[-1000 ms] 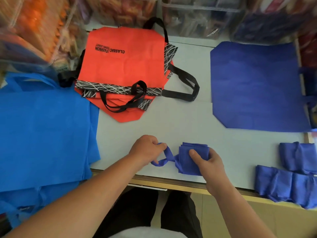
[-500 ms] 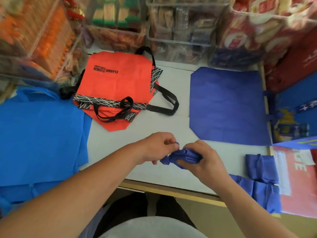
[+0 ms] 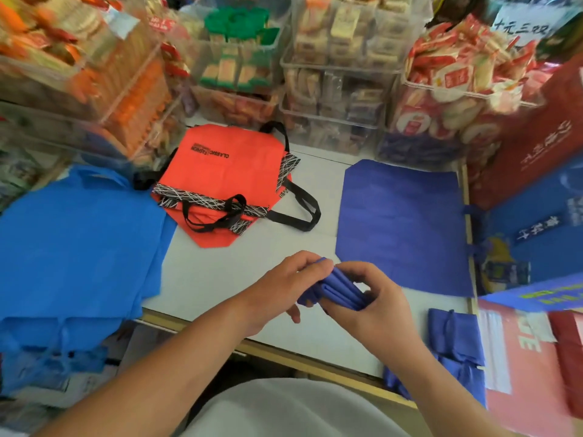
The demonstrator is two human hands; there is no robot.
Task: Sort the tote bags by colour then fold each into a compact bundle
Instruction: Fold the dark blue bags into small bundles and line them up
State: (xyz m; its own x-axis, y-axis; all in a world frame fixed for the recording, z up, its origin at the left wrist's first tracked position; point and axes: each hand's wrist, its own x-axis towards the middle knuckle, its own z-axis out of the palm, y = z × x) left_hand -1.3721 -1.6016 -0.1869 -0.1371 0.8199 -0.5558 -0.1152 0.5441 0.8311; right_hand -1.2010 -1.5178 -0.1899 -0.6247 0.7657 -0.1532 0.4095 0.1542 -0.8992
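Note:
A folded dark blue tote bundle [image 3: 339, 290] is lifted just above the white table [image 3: 220, 279] near its front edge. My left hand [image 3: 284, 285] grips its left end, fingers curled over the top. My right hand [image 3: 375, 298] holds its right end from below and behind. A flat dark blue tote [image 3: 403, 222] lies at the right. Orange-red totes with black handles [image 3: 227, 175] are stacked at the back centre. Bright blue totes [image 3: 75, 241] are piled at the left. Two finished dark blue bundles [image 3: 454, 339] sit at the front right.
Clear bins of packaged snacks [image 3: 334, 74] line the back of the table. Large red and blue bags [image 3: 536, 190] stand at the right edge, and a red printed sheet [image 3: 523, 367] lies beside the bundles. The table's wooden front edge [image 3: 284, 351] runs below my hands.
The bundle has been lifted off the table and its loose handle gathered in; both hands closed together round it. The camera tilted up, showing more of the snack bins.

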